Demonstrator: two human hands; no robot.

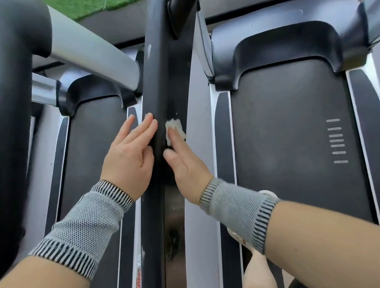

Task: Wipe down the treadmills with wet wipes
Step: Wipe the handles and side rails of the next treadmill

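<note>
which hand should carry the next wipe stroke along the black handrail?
Right. The right hand already presses the wet wipe flat on the black handrail. The left hand only rests on the rail's left edge, with no wipe.

Handrail (162, 81) blocks centre; belts (290, 115) either side open

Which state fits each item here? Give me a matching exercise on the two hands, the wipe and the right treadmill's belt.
Column one:
1. left hand
2. right hand
3. wet wipe
4. treadmill belt

Column two:
A. white, crumpled, on the black handrail
B. fingers flat against the handrail's left side
C. dark, with short pale lines
D. fingers pressing the wipe

Pairs: 1-B, 2-D, 3-A, 4-C
</note>
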